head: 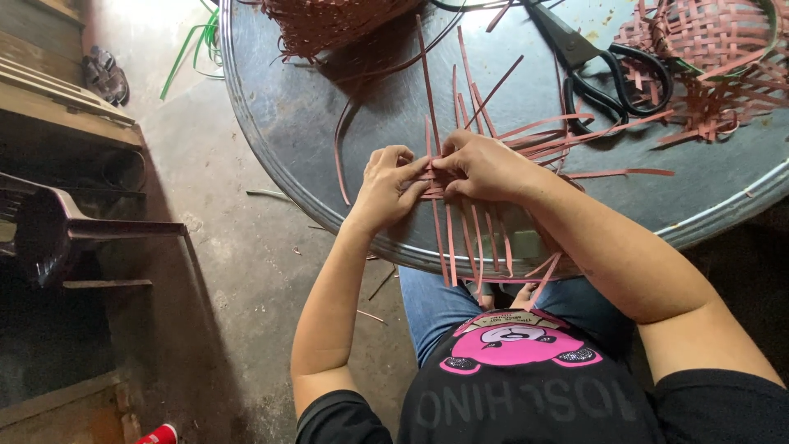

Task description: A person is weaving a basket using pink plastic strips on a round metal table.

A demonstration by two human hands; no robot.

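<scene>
We pinch the crossing of the reddish-brown strips (450, 215) between both hands at the near edge of the round metal worktop (271, 115): our left hand (393, 185) closes its fingers on the weave from the left, our right hand (485, 167) presses down on it from the right, the fingertips meeting. The strips are thin, flat and long, fanning away over the worktop and hanging over its rim toward our lap. Black scissors (600, 70) lie well beyond, beside a half-woven basket (711, 41).
</scene>
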